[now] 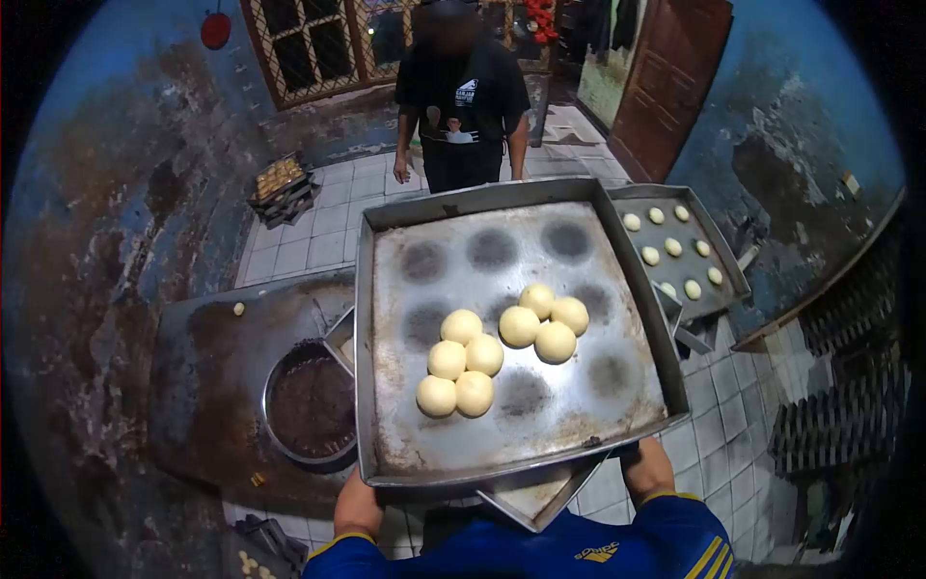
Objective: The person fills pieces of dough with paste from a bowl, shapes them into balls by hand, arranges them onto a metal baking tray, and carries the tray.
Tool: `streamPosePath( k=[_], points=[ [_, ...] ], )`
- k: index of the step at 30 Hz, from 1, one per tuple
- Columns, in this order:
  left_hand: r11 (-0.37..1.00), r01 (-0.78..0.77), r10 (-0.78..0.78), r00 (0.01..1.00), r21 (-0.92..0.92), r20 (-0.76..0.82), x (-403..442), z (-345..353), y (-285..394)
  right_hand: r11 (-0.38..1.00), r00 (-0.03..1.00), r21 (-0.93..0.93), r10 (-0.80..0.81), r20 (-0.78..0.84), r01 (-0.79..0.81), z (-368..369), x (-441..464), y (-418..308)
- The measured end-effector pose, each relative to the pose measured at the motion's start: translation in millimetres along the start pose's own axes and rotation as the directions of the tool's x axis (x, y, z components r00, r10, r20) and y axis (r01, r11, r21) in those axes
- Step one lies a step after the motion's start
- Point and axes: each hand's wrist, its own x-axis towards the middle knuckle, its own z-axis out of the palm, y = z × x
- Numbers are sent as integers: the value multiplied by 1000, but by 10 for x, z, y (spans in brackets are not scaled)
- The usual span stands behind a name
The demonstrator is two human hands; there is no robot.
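A large square metal baking tray point(405, 454) fills the middle of the view. Two clusters of smooth, pale dough balls lie in it: several on the left point(447, 359) and several on the right point(555, 342). Dark round marks show on the tray's bottom. My left hand point(358, 502) is at the near left corner and my right hand point(644, 468) at the near right, both holding the tray from below; its rim hides most of the fingers. Corners of another tray point(540, 504) stick out beneath it.
A worn table point(207, 386) on the left bears a round metal ring point(273, 425) and one small dough ball point(239, 309). Behind right stands a tray point(733, 280) with spaced dough pieces. A person point(461, 106) in black faces me across the tray. Stacked trays point(285, 203) stand back left.
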Motion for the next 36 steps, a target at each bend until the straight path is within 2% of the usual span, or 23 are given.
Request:
streamPosePath(
  k=[2,5,8,18,23,25,27,29,30,32,33,34,35,36],
  points=[
    [1000,28,-28,999,-13,-22,311,277,4,1000,999,-1,31,-8,-31,-122,241,-168],
    [998,58,-59,997,-29,-59,444,-37,-192,999,999,-10,45,-25,-45,-121,51,-194],
    [994,99,-103,988,-41,-112,462,-39,-410,997,996,-27,76,-37,-77,-361,90,-185],
    [984,122,-156,944,-131,-291,-485,-438,-922,987,990,-96,130,44,-126,-997,73,-121],
    [978,102,-151,946,-180,-286,-792,-385,-958,981,988,-147,138,64,-127,-1097,76,-166],
    [977,78,-128,960,-200,-250,-988,-424,-1020,979,988,-173,121,94,-103,-1082,52,-196],
    [977,68,-98,985,-203,-141,-1145,-646,-1028,979,986,-190,103,128,-77,-993,24,-209],
    [965,254,-241,955,-58,175,-1186,-1336,-1085,980,982,-192,83,167,-50,-824,-12,-204],
    [904,425,-393,863,-37,317,-1393,-1666,-700,980,980,-193,76,185,-40,-743,-41,-178],
    [834,507,-495,862,-218,113,-1440,-2752,-1264,979,972,-204,65,227,-18,-582,-196,-125],
    [913,276,-251,960,-299,122,-1431,-3506,-1863,976,966,-218,66,251,-10,-498,-320,-92],
    [995,82,-93,955,-51,-281,-1527,-3826,-1950,971,961,-239,75,266,-10,-427,-420,-30],
    [965,-11,168,793,262,-585,-1607,-4101,-1980,967,952,-256,88,292,-11,-374,-563,57],
    [934,161,138,660,319,-739,-1619,-4289,-1824,961,944,-276,108,312,-19,-319,-728,133]
  ],
)
